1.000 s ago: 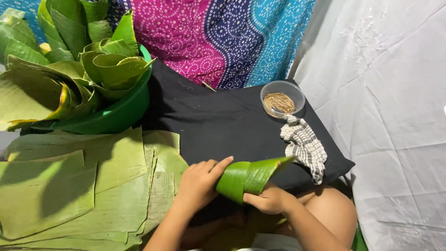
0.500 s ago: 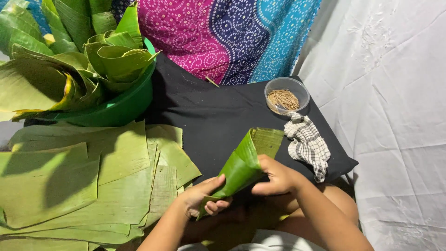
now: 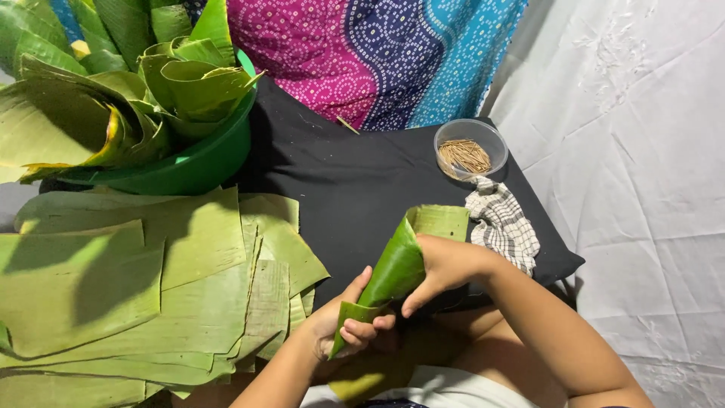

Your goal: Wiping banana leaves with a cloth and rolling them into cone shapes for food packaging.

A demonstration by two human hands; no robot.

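At lower centre of the frame, the left hand (image 3: 349, 326) pinches the pointed tip of a rolled banana-leaf cone (image 3: 393, 273), fingers clenched on it, while the right hand (image 3: 442, 266) grasps its upper side. Cut banana leaves (image 3: 136, 287) lie stacked at left; a checked cloth (image 3: 502, 223) lies just right.

Two hands, left hand (image 3: 343, 329) and right hand (image 3: 445, 264); one rolled leaf cone (image 3: 393, 272); one green basin (image 3: 192, 162) at ten o'clock; one clear bowl (image 3: 470, 145) and one checked cloth (image 3: 504, 223) at two o'clock.

A home floor workspace: patterned cloth (image 3: 377, 53), white sheet (image 3: 642, 151), stacked banana leaves (image 3: 136, 295).
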